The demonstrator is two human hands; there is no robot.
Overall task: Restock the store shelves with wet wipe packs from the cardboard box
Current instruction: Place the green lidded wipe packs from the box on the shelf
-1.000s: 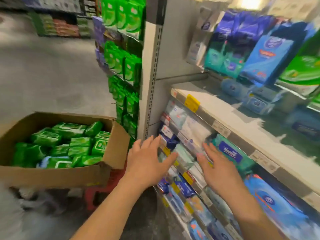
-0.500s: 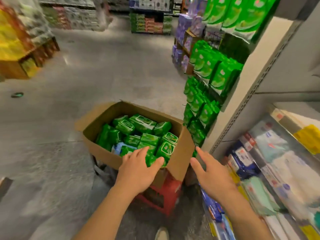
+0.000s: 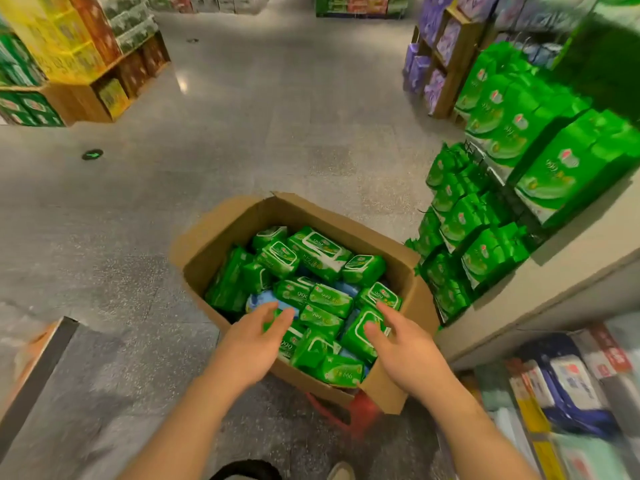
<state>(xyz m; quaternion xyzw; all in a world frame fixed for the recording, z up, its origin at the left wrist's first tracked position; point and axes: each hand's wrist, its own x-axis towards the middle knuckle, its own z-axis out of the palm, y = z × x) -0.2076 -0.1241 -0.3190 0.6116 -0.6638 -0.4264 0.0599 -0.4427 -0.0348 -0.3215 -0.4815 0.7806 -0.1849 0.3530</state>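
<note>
**Now both hands are over the box, empty and reaching**

Moments ago the two hands were spread flat against the packs on the shelf front; since then the view has swung away from the store shelves [image 3: 568, 386], now at four o'clock, and centred on the cardboard box [image 3: 214, 244]. The left hand [image 3: 254, 344] and the right hand [image 3: 403, 348] have both come over the near edge of the box, fingers loosely spread, holding nothing. Whether the fingertips already touch the top packs I cannot tell. The wet wipe packs [image 3: 322, 303] lie jumbled in the box, mostly green with a few blue ones beneath, filling it well. The box sits on a red stool [image 3: 349, 415] at six o'clock from its middle. By my reading, one placing is over and a fresh pick-up is starting; plenty of stock remains.
</note>
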